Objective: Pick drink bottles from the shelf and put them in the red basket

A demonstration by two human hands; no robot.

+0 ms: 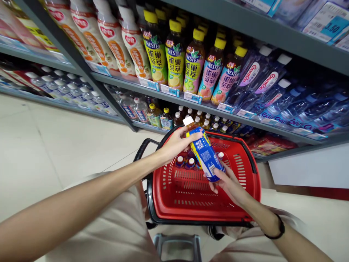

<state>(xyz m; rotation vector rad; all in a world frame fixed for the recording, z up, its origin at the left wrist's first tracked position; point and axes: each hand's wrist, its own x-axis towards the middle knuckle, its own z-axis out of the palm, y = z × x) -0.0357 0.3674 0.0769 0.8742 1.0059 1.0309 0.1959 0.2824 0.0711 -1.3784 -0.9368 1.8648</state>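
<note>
A drink bottle [204, 154] with a blue and yellow label and a white cap is tilted over the red shopping basket [169, 207]. My left hand [182, 142] grips it near the neck, thumb across the label. Around its base my right hand [225, 180] is closed, with a black band on that wrist. Several white-capped bottles [188, 163] stand inside the basket at its far side, partly hidden behind the held bottle and my left hand.
Shelves ahead carry Nestea bottles [174, 58], white-and-orange bottles [109, 40] and clear water bottles [289, 105]. Small bottles [155, 115] line the lower shelf. The basket's black handle [144, 149] sticks out left. A grey stool [177, 238] is between my legs.
</note>
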